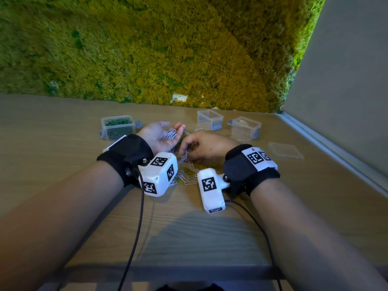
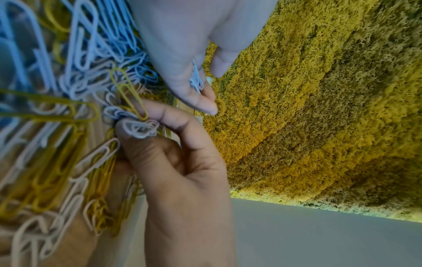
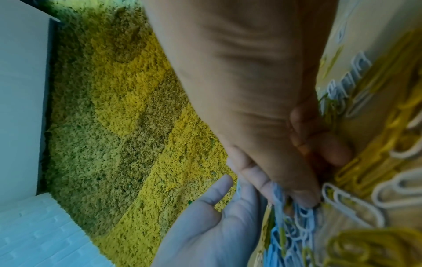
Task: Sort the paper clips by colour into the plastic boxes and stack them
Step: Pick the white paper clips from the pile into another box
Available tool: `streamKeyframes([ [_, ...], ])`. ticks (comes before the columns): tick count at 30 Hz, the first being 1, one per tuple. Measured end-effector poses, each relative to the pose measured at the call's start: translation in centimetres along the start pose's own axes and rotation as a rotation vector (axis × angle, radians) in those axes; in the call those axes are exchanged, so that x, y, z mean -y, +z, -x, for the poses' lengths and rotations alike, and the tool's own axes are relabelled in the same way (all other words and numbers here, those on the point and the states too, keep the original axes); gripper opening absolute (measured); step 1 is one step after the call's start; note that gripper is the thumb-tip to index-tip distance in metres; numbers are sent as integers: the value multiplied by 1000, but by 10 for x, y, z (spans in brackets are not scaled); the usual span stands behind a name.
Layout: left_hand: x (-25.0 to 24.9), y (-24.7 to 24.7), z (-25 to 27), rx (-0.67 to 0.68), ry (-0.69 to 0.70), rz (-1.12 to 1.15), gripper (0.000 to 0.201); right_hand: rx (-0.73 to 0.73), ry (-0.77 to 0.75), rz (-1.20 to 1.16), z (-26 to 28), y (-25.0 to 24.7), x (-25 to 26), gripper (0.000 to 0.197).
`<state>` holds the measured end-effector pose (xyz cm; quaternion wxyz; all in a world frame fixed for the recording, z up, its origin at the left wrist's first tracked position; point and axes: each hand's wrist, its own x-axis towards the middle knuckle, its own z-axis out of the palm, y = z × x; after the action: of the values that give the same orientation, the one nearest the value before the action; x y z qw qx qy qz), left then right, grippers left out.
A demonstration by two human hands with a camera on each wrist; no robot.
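1. We find the left hand (image 1: 159,135) palm up at about 11 o'clock of the loose pile (image 1: 189,175), fingers relaxed and barely curled, cradling a small bunch of pale blue clips (image 1: 172,134) in the palm
2. The right hand (image 1: 207,147) is curled over the pile; in the left wrist view its thumb and forefinger pinch a tangle of pale clips (image 2: 139,127), with one yellow clip (image 2: 130,95) snagged against it
3. Risk, in our judgement: the snagged yellow clip may ride along into the palm and end up in the wrong box. The clips interlock, so a lift could drag neighbours out or scatter them over the table (image 1: 63,143)
4. Risk: the barely cupped left palm could spill its bunch if tilted
5. Count: three boxes. One at 10 o'clock of the pile is filled with green clips (image 1: 117,128); two clear boxes at 1 o'clock, the nearer one (image 1: 210,118) apparently empty, the farther one (image 1: 245,127) unclear as to contents
6. One loose lid (image 1: 285,150) lies at 2 o'clock
7. Loose clips are too many and too tangled to count; we see blue, white and yellow
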<state>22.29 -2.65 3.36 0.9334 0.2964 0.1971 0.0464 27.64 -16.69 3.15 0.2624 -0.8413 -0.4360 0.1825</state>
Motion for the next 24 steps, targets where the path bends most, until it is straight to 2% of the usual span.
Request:
streamKeyframes([
  [4, -1, -2, -2, -5, -14, 1, 29, -60, -17, -132, 1, -1, -8, 15],
  [11, -3, -3, -4, 2, -20, 1, 29, -196, -40, -478, 6, -19, -21, 27],
  [14, -2, -3, -4, 59, -104, -115, 33, -252, -48, -653, 8, -22, -21, 27],
  [17, 4, 1, 2, 167, -191, -252, 39, -277, -90, -803, 7, -22, -17, 20],
  [20, 9, 6, 6, 241, -225, -280, 47, -276, -108, -857, 5, -21, -14, 17],
  [24, 9, 6, 6, 225, -227, -224, 45, -294, -113, -793, 4, -19, -14, 23],
])
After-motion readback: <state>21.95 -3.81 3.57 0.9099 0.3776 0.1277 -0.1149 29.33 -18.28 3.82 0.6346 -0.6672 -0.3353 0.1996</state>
